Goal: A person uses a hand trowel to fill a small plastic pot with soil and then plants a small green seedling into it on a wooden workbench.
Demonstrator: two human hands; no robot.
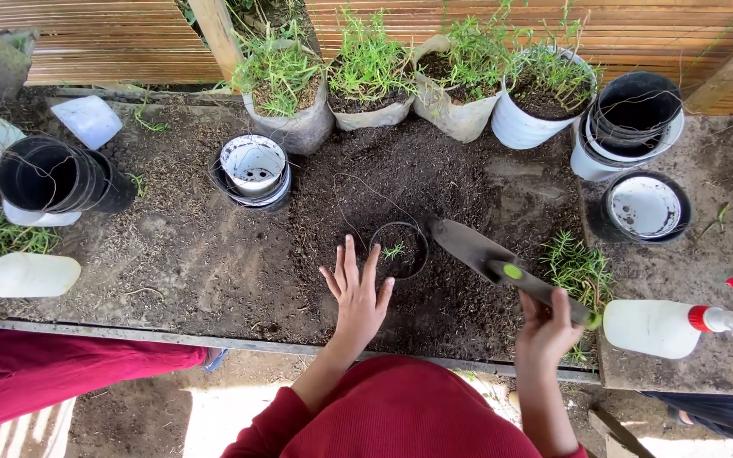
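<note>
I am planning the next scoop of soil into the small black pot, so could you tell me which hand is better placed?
Probably the right hand: it grips the trowel, whose blade reaches the small black pot. The left hand lies open beside it.

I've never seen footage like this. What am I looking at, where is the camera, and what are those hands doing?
There is no machine here: a person wears a camera on the head, looking down at their own two hands. The left hand lies open on loose soil beside a small black pot holding a tiny seedling. The right hand has its grip on a garden trowel, blade pointing toward that pot. On the soil-covered table stand planted bags of green shoots, stacks of empty pots, and a white spray bottle at the right.
</note>
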